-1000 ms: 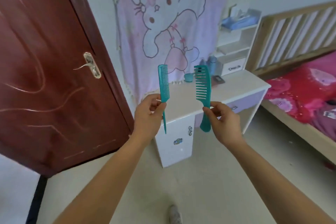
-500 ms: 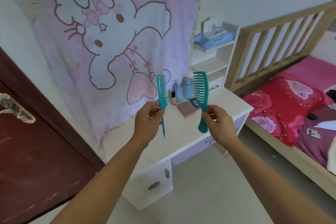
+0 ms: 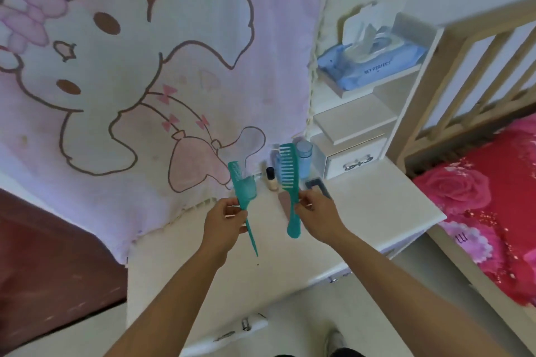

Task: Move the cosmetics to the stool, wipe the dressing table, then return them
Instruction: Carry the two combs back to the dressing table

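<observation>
Pinching the thin comb (image 3: pixel 243 194) in the left hand (image 3: pixel 224 220) and the wide comb (image 3: pixel 291 180) in the right hand (image 3: pixel 319 214), mid-frame, now right over the dressing table (image 3: pixel 377 206) and much nearer than before, so probably bringing them back, both standing tall, teeth up, handles down.

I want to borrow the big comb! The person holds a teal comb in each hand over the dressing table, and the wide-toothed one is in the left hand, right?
Not quite. The head view shows the wide-toothed comb in the right hand; the left hand holds the thin tail comb. The rest is right: both are teal, held over the dressing table.
</observation>
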### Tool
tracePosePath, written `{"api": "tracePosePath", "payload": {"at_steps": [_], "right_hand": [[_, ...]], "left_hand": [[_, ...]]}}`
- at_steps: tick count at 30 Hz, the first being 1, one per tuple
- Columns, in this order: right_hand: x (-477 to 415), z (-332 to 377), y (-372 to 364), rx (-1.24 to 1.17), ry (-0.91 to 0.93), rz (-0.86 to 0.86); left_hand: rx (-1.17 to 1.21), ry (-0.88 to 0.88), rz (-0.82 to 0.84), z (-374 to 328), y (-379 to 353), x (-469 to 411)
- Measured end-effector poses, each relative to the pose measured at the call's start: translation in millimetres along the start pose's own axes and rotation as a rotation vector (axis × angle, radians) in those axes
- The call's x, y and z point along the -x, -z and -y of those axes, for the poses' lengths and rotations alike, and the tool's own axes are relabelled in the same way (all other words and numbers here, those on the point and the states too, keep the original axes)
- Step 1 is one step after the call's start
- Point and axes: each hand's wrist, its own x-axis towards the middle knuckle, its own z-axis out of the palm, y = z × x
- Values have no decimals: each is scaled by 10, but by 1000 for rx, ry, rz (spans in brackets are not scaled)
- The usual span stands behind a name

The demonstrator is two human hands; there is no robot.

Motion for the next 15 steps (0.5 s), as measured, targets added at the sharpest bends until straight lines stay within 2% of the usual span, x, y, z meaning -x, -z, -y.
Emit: {"api": "tracePosePath", "payload": {"at_steps": [4, 9, 15], "right_hand": [[-357, -178, -211, 27, -122, 202], [-602, -493, -628, 100, -261, 390], [-817, -681, -1128, 268, -304, 472]], "left_hand": [[62, 198, -49, 340, -100, -238], [27, 379, -45, 856, -109, -477], [-140, 459, 14, 1330, -92, -900]]}}
